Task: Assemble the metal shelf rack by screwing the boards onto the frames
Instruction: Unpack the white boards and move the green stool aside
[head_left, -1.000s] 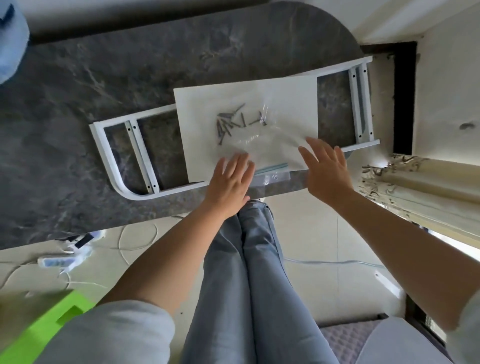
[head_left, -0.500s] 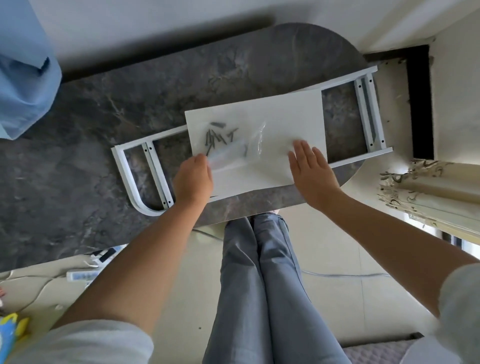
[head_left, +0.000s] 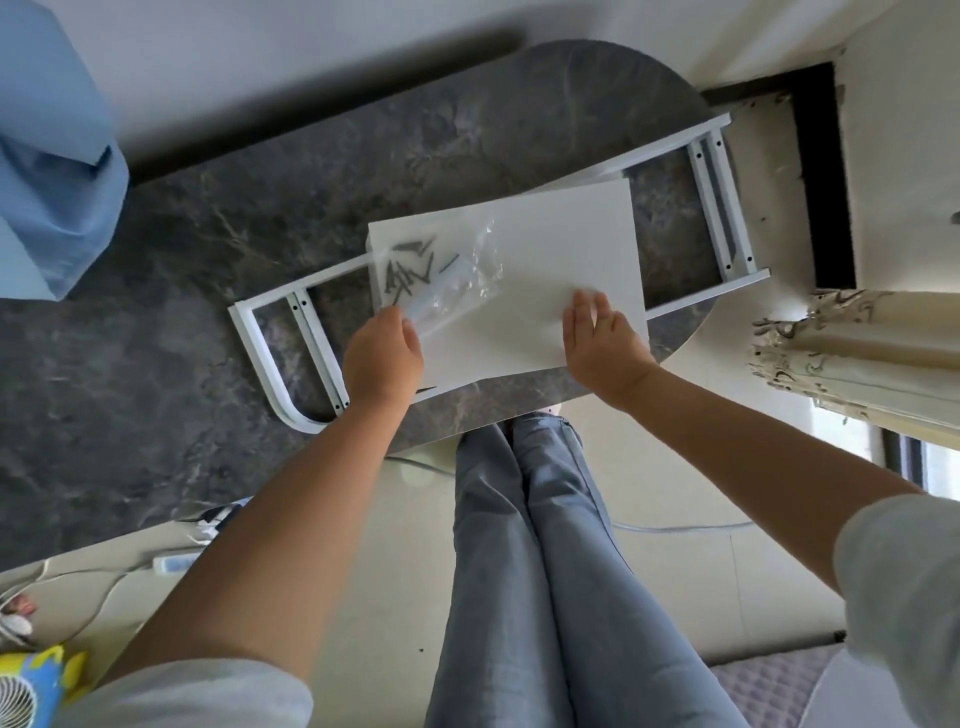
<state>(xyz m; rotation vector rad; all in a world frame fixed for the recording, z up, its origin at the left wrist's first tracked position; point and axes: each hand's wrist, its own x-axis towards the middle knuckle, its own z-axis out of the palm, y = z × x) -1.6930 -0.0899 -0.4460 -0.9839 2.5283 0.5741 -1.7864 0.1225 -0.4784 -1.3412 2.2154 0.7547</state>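
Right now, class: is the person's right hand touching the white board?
Touching. The head view shows the right hand lying flat on the white board, fingers spread on its surface near the front edge.

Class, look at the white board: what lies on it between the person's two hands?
In the head view, bare white board lies between the left hand and right hand; the clear bag sits by the left.
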